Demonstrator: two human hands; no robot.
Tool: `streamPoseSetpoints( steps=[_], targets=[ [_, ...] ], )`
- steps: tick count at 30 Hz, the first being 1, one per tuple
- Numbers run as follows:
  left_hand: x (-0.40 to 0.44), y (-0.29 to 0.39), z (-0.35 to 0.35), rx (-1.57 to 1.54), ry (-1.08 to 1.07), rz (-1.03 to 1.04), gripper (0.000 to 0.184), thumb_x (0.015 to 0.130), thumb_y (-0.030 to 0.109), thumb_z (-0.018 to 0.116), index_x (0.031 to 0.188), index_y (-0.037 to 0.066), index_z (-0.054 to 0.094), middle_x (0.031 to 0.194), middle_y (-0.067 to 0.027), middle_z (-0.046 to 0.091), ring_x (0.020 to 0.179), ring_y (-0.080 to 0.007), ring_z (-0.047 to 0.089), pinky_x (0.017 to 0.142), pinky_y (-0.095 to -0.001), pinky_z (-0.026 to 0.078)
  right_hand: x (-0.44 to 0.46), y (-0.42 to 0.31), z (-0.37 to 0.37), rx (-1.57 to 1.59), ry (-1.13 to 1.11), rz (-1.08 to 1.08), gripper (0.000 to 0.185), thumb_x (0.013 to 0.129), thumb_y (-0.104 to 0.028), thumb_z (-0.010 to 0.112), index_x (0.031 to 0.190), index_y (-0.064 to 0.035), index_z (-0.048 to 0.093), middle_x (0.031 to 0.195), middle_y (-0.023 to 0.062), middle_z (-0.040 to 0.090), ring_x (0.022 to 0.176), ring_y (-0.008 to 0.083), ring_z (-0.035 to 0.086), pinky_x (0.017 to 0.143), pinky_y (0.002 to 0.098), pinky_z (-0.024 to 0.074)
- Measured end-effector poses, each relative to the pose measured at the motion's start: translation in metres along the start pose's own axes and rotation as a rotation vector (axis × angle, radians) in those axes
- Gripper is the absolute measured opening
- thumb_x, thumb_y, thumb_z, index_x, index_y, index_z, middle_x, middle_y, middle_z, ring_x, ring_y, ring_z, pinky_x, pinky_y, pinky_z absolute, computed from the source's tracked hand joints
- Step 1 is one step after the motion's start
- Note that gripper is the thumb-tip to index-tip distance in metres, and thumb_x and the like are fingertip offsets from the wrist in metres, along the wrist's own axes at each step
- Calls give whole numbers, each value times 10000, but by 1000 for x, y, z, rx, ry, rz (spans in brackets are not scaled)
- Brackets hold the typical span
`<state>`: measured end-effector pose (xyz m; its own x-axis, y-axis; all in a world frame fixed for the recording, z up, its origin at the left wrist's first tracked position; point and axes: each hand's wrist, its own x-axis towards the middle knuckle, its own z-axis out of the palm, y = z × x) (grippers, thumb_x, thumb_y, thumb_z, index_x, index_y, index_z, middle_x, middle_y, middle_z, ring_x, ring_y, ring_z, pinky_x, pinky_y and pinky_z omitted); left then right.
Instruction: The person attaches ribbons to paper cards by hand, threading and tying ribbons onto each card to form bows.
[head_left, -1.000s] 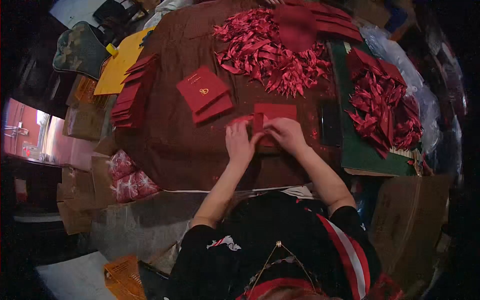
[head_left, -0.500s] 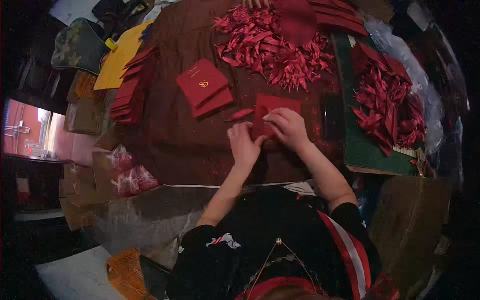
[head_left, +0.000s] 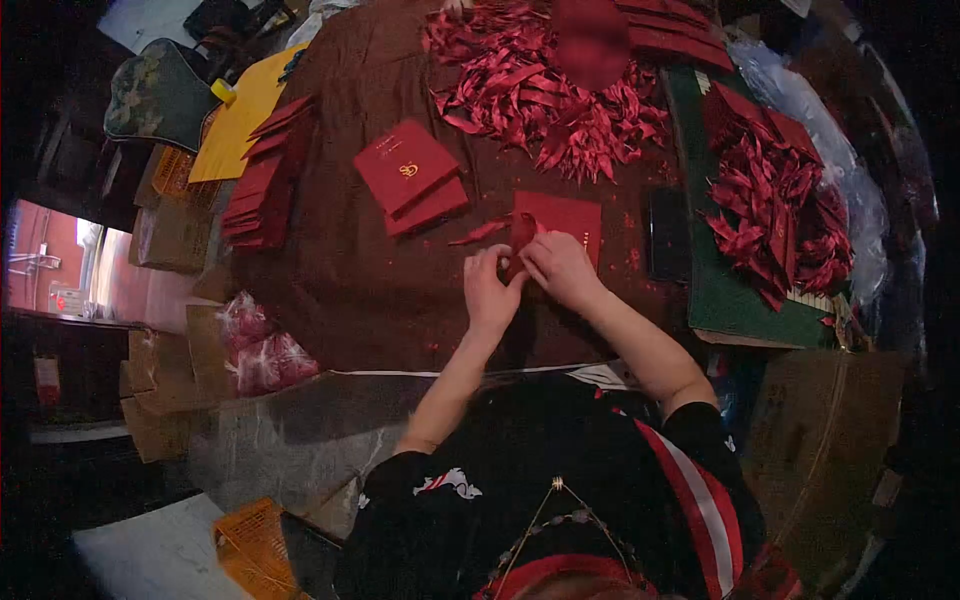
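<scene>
A flat red piece (head_left: 580, 215) with small lettering, like a folded gift bag, lies on the brown cloth in front of me. At its left edge a red ribbon (head_left: 523, 232) stands up in a loop, its tail trailing left. My left hand (head_left: 490, 293) pinches low on the ribbon, with fingers bent and closed. From the right, my right hand (head_left: 562, 270) rests over the red piece's lower edge, its fingertips closed on the same ribbon. The exact grip is partly hidden by the fingers. Left of them are two stacked red pieces (head_left: 408, 170) with gold lettering.
Cut red ribbons (head_left: 560, 125) form a big heap at the back. Ribboned red pieces (head_left: 775, 200) lie on a green board (head_left: 690, 290) at right, beside a dark flat object (head_left: 665, 235). A red stack (head_left: 262, 200) and plastic-wrapped red bundles (head_left: 270, 360) are at left.
My right hand has moved slightly down and left, closer to my left hand, uncovering more of the red piece. The ribbon loop now shows upright above the fingers.
</scene>
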<state>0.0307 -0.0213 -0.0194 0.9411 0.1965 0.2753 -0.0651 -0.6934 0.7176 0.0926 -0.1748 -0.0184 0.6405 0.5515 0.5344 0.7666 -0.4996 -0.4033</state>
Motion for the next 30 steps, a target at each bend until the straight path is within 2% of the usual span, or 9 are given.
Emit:
streamPoseSetpoints(
  steps=[4,6,10,15,18,22,23,27,30],
  targets=[
    [-3,0,0,-75,27,74,382,723,61,772,1067,73,604,901,-105,572,926,-336,540,836,-443,430,1,1,2,76,-62,103,127,837,-151,698,907,-54,656,846,137,629,829,351,620,745,448,497],
    [-4,-2,1,-82,33,88,366,739,78,767,1067,75,606,904,-105,576,930,-337,545,838,-440,436,4,0,2,204,-70,242,134,835,-162,699,877,-36,676,851,147,667,855,357,662,761,442,528],
    [-4,-6,0,-74,2,69,353,752,100,766,1067,76,606,909,-98,583,924,-335,547,837,-443,442,4,5,-1,297,-117,285,151,829,-186,717,876,-45,688,847,140,673,840,333,673,742,416,533],
    [-3,2,-5,-48,-43,42,356,757,95,759,1075,77,602,900,-102,579,909,-335,538,822,-441,440,4,6,2,308,-56,255,158,823,-176,727,887,-35,695,834,139,672,805,306,682,706,391,534],
    [-5,0,-6,-47,-19,84,346,760,93,755,1071,72,602,900,-107,580,911,-337,540,821,-445,437,4,2,3,320,-65,307,169,820,-176,729,893,-25,705,833,134,671,785,273,683,691,367,533],
    [-5,2,-8,68,-43,58,396,755,105,765,1120,63,616,881,-119,582,906,-338,545,824,-446,437,5,-4,5,207,-42,265,158,825,-171,713,895,-30,701,849,136,674,818,300,682,732,390,537],
    [-4,-5,-4,62,-47,59,408,744,104,777,1122,54,632,880,-120,585,893,-337,547,816,-442,442,4,-6,3,260,-87,349,143,822,-164,706,878,-32,693,854,139,675,847,319,680,759,405,537],
    [-7,-7,-4,-11,2,70,342,758,119,791,1069,54,664,894,-105,611,896,-321,561,821,-431,454,6,-5,8,181,-80,333,154,817,-168,695,853,-20,674,859,152,676,842,337,679,752,428,536],
    [-10,-9,1,-39,78,132,363,762,113,786,1095,55,655,926,-106,606,914,-318,552,830,-433,449,9,-10,7,179,-110,362,162,817,-177,688,841,-17,674,856,161,669,837,349,672,752,437,535]
  ],
)
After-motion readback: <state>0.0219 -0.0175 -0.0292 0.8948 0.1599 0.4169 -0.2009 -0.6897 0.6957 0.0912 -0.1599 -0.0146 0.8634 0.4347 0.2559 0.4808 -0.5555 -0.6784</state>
